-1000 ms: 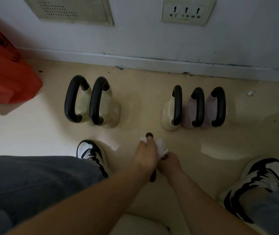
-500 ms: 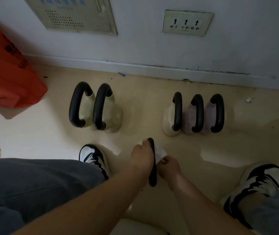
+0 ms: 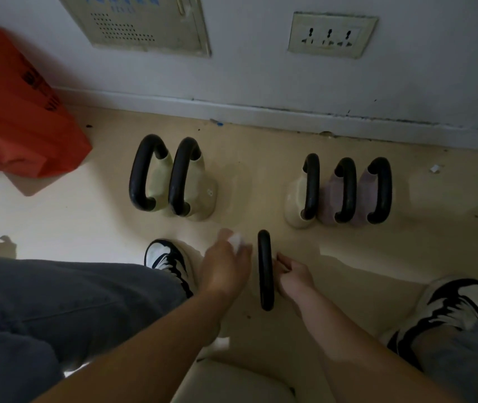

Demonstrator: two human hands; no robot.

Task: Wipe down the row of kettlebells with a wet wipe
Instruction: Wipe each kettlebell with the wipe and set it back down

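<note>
Kettlebell (image 3: 265, 270), black handle seen edge-on, standing on the floor (image 3: 261, 158) between the person's feet, nearer than the others; body mostly hidden. Right hand (image 3: 294, 276): fingers curled against its right side, gripping it. Left hand (image 3: 226, 271): just left of the handle, clutching a bunched white wet wipe (image 3: 237, 241), blurred. Toward the floor's wall edge: two cream kettlebells (image 3: 194, 184) side by side at left; well apart at right, a single cream kettlebell (image 3: 297, 199) and two lilac kettlebells (image 3: 333, 196), close-packed. Orange bag (image 3: 19, 120) at the floor's far-left edge. Black-and-white sneakers (image 3: 168, 260) flank the hands. Wall socket (image 3: 330, 34) above.
</note>
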